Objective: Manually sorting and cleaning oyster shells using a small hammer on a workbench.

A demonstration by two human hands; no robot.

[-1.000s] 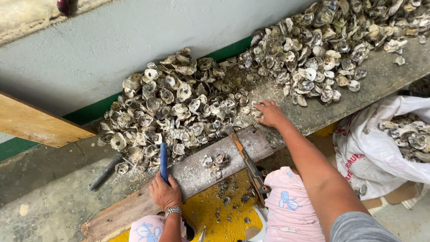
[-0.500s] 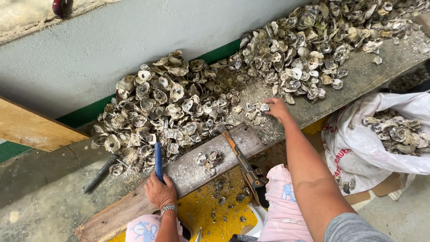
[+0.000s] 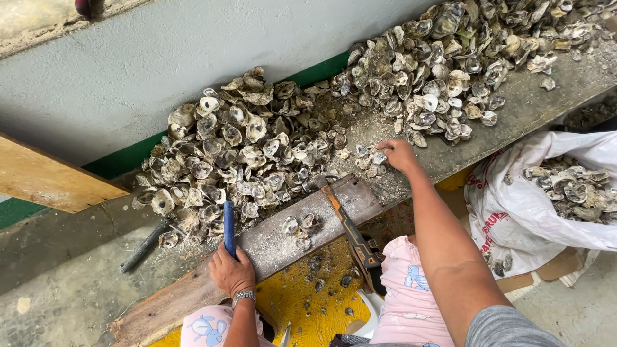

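Note:
My left hand (image 3: 231,272) grips the blue handle of a tool (image 3: 229,226) that stands on a worn wooden board (image 3: 270,241) laid across the concrete ledge. My right hand (image 3: 398,154) reaches out to the edge of a big heap of oyster shells (image 3: 257,148), its fingers closed around one shell (image 3: 378,156). A few small shells (image 3: 299,226) lie on the board between my hands. A hammer with an orange and black handle (image 3: 350,234) rests across the board's right part.
A second heap of shells (image 3: 463,58) covers the ledge to the upper right. A white sack of shells (image 3: 565,193) sits at the right. A dark metal tool (image 3: 144,245) lies left on the concrete. A yellow tub (image 3: 308,295) catches debris below. A wooden plank (image 3: 45,180) juts in at left.
My right hand has stayed at the heap's edge and curled its fingers around a shell. My left hand keeps the blue-handled tool on the board.

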